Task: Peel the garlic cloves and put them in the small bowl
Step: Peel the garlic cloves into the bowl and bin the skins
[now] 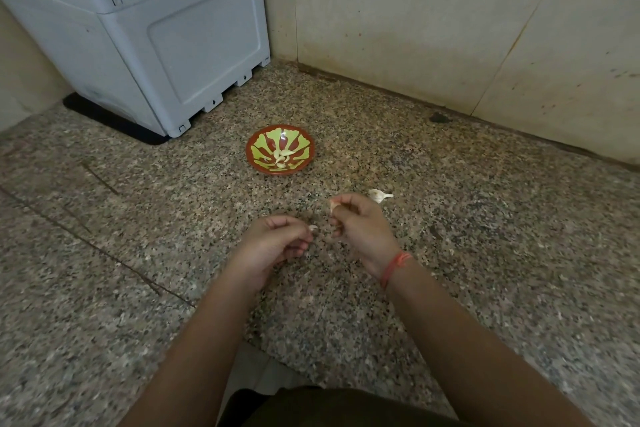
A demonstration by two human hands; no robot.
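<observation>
Left hand (pixel 277 243): fingers curled, thumb and forefinger pinching a pale scrap (pixel 312 227). I cannot tell whether it is skin or a bit of clove.
Right hand (pixel 360 222): fingers curled, fingertips pinching a garlic clove (pixel 333 206) at the hand's far-left edge. Only its pale tip shows, so its long axis is unclear.
Gap between hands: the two pinches sit close together but apart, low over the granite counter (pixel 138 218).
Step, as I judge it: skin is coming off this clove, and the drop into the bowl comes next.
Small bowl (pixel 304 163): on the counter, far of both hands. It lies straight beyond the left hand and far-left of the right.
Nearer hand: both are about equally near, but the right one holds the clove, so its reach would run far and left.
Peeled cloves (pixel 281 159): heaped in the bowl's centre and overlapping, about five, though the exact count is uncertain.
Loose garlic piece (pixel 380 195): one, pale, just far-right of the right hand, its long axis running left to right.
Count: one bowl, one clove in hand, one scrap, one loose piece.
Wrist thread (pixel 394 267): red, on the right wrist.
Grey box (pixel 156 45): far left, well apart from the bowl.
</observation>
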